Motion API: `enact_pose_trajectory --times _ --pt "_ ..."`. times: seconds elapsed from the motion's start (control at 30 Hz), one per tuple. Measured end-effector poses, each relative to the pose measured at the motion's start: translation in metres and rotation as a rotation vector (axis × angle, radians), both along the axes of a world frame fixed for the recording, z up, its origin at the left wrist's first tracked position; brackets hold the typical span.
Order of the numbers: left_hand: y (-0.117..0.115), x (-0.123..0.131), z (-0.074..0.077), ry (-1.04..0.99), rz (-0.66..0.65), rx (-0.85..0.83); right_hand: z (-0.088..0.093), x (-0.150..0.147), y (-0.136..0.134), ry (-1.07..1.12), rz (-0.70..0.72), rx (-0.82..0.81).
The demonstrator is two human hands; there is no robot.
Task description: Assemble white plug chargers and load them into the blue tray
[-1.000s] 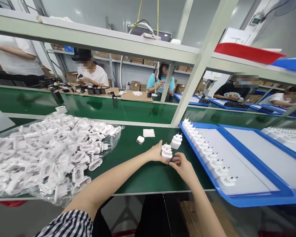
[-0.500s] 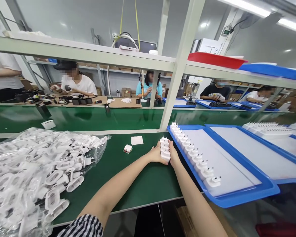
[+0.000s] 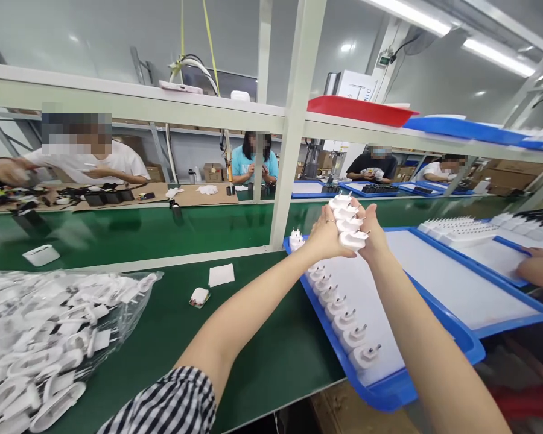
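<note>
Between my left hand (image 3: 326,236) and my right hand (image 3: 371,232), a short row of several white plug adapters (image 3: 347,224) is squeezed, pins pointing up and to the right. The hands hold it above the far part of a blue-rimmed tray (image 3: 314,289) with a white lining. Along that tray's left side stands a line of white plug adapters (image 3: 344,319), partly hidden by my left hand and forearm. My right forearm crosses over the tray's right part.
Loose white plastic shells (image 3: 40,343) in clear bags cover the left side. A white pad (image 3: 221,275) and a small white-topped piece (image 3: 200,296) lie on the green table (image 3: 262,343). More trays stand right, near another person's hand (image 3: 540,265). A shelf post (image 3: 294,126) rises ahead.
Both hands have lifted the row of adapters off the green table and carried it right, over the tray. The view has turned right, and another person's hand has appeared at the right edge.
</note>
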State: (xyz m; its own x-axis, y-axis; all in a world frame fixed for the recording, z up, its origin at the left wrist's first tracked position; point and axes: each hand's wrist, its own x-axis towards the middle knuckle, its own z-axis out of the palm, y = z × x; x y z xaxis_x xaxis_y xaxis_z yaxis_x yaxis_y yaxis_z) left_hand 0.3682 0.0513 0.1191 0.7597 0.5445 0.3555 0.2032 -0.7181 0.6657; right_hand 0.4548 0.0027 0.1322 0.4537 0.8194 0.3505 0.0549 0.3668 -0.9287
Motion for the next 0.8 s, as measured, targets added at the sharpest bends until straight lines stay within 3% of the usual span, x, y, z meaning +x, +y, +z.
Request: enact_pose_trajectory --times 0.13,0.3,0.4,0.53,0.63,0.8 --pt "0.016 0.046 -0.023 0.194 0.11 -0.056 -0.027 0.047 0.024 0.212 0.105 -0.064" --pt "0.041 0.068 -0.051 0.431 0.206 -0.024 -0.075 0.074 0.06 0.366 0.169 -0.147" --pt "0.052 0.074 -0.055 0.662 0.285 0.015 -0.099 0.075 0.079 0.333 0.208 -0.196" --pt "0.062 0.072 -0.047 0.918 0.346 0.052 -0.126 0.071 0.096 0.287 0.224 -0.264" --pt "0.072 0.058 -0.04 0.821 0.316 0.063 -0.14 0.071 0.103 0.267 0.214 -0.289" --pt "0.087 0.016 -0.046 0.374 0.275 -0.012 -0.146 0.075 0.108 0.238 0.172 -0.331"
